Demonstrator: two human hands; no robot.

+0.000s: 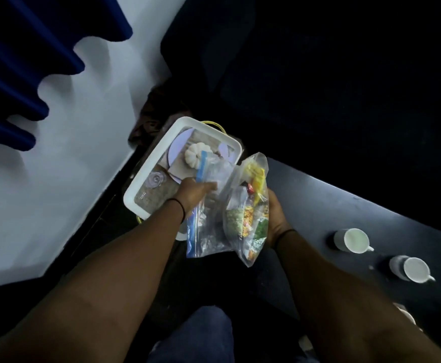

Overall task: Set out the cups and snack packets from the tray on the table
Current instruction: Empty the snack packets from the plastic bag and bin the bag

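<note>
A clear zip bag with a blue seal (pixel 209 226) is being gripped by the closed left hand (pixel 194 193) over the near edge of the white tray (pixel 146 169). A clear bag of coloured snack packets (pixel 251 213) is being cradled by the right hand (pixel 275 218), fingers wrapped behind it. Two white cups (pixel 353 240) are being left standing on the dark table (pixel 319 195), well apart from the tray.

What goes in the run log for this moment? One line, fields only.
left hand: holds blue-zip bag | right hand: holds snack bag | two cups on table | tray: not emptied
</note>
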